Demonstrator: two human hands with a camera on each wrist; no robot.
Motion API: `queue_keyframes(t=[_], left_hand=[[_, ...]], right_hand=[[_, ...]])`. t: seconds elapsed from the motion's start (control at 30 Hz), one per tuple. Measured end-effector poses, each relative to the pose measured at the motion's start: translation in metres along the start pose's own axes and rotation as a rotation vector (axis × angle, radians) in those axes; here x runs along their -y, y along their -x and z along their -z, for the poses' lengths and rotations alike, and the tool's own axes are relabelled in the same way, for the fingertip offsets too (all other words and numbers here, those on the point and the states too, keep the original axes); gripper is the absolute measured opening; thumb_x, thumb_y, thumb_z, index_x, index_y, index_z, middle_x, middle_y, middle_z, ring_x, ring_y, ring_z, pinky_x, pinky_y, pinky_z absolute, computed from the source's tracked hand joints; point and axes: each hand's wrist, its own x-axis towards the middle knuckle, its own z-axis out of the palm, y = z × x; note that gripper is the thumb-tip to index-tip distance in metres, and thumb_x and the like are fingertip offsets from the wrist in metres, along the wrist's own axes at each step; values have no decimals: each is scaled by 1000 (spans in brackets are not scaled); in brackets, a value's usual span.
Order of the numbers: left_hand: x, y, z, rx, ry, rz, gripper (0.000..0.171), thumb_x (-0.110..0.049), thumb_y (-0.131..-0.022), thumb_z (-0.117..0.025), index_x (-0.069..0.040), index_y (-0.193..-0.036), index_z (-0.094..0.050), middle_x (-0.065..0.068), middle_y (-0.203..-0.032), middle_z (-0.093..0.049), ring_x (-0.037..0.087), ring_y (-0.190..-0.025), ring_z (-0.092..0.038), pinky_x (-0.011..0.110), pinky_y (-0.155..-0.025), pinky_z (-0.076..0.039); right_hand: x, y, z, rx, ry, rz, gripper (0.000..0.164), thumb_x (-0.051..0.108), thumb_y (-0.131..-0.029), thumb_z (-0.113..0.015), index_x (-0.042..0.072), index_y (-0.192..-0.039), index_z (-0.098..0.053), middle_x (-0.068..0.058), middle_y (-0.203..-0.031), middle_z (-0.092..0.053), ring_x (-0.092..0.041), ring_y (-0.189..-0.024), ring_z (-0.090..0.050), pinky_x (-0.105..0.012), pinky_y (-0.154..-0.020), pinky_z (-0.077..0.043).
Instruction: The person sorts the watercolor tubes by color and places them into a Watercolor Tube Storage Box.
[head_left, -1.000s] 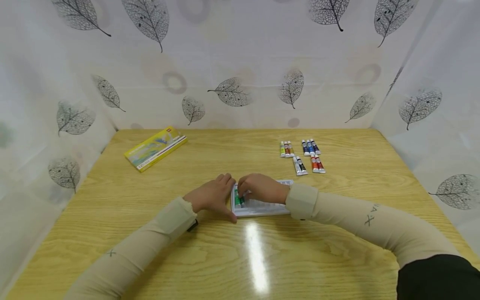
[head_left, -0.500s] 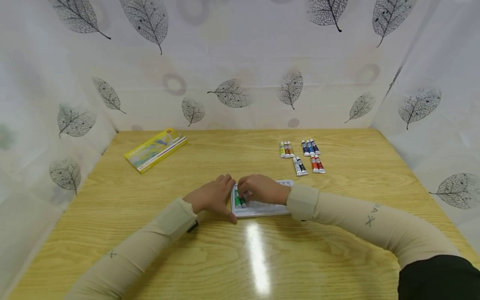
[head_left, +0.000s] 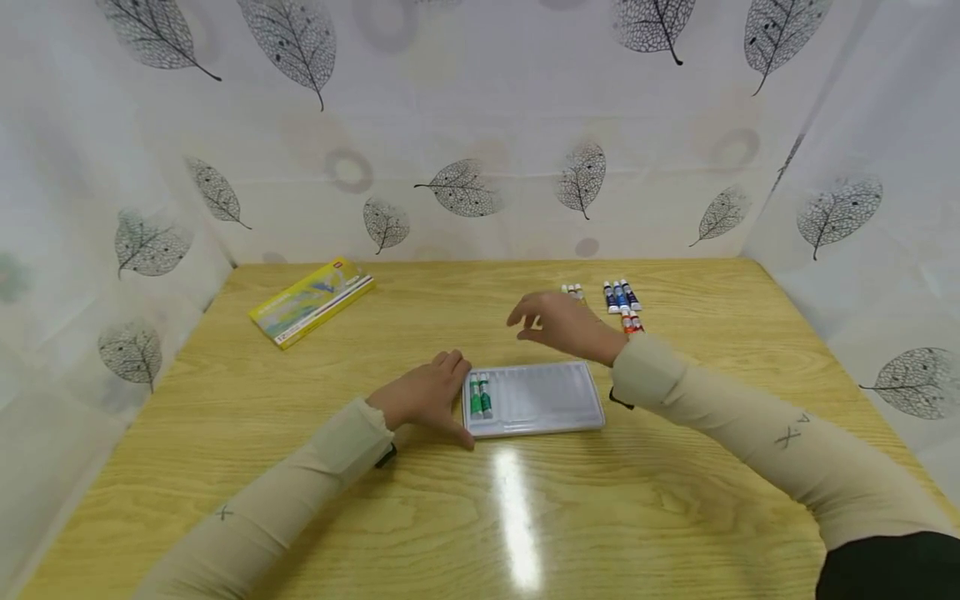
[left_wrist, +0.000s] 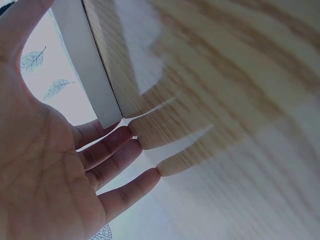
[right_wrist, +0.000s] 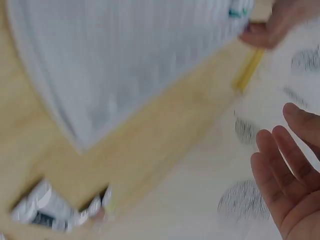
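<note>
A shallow white plastic tray (head_left: pixel 543 398) with narrow slots lies on the table. Two green paint tubes (head_left: pixel 481 397) sit side by side in its left end. My left hand (head_left: pixel 423 396) rests against that end, thumb near the front corner and fingers at the back one. In the left wrist view, the fingers (left_wrist: pixel 131 192) are nearly straight, their tips on the table, beside the tray's white wall (left_wrist: pixel 82 60). My right hand (head_left: pixel 570 325) is in the air above the tray's back right, fingers loosely bent, holding nothing; the right wrist view shows its palm (right_wrist: pixel 295 210) bare.
At the back right lie three blue-toned tubes (head_left: pixel 621 296), two red-orange tubes (head_left: pixel 632 322) and three tubes (head_left: pixel 574 291) partly covered by my right hand. A yellow paint box (head_left: pixel 311 302) lies at the back left. A leaf-patterned curtain (head_left: pixel 480 125) hangs behind the table.
My right hand has let go of the darker green tube in the tray and moved up and right, towards the loose tubes. My left hand has stayed at the tray's left end.
</note>
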Motion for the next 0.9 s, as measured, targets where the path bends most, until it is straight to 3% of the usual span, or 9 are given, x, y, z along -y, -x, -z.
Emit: queue_keyframes(t=[0.2, 0.4, 0.63, 0.9], left_hand=[[0, 0, -2, -13, -18, -8, 111, -74, -58, -70, -1, -135, -35, 12, -124, -40, 22, -109, -41, 37, -97, -42], [-1, 1, -1, -20, -26, -19, 109, -73, -59, -71, -1, -133, -35, 12, -122, -41, 21, -105, -41, 36, -95, -42], [-1, 2, 0, -16, -2, -22, 107, -72, -59, -72, -2, -132, -36, 12, -122, -41, 22, -106, -41, 37, -95, -42], [2, 0, -1, -11, -1, -21, 109, -74, -60, -70, -2, -134, -35, 12, -125, -39, 22, -109, -40, 37, -97, -41]], right_hand=[[-36, -2, 34, -68, -20, -196, 24, 7, -85, -67, 3, -109, -67, -16, -108, -67, -26, -92, -64, -38, -79, -52], [-78, 3, 42, -67, 1, -349, 25, 7, -87, -65, -2, -110, -65, -20, -103, -65, -31, -91, -64, -43, -79, -51], [-104, 6, 35, -49, 18, -410, 26, 5, -87, -64, -6, -110, -64, -24, -103, -66, -32, -88, -63, -45, -77, -51], [-116, -8, 22, -45, 8, -420, 26, 5, -86, -64, -8, -109, -64, -25, -101, -66, -36, -93, -62, -47, -82, -49]])
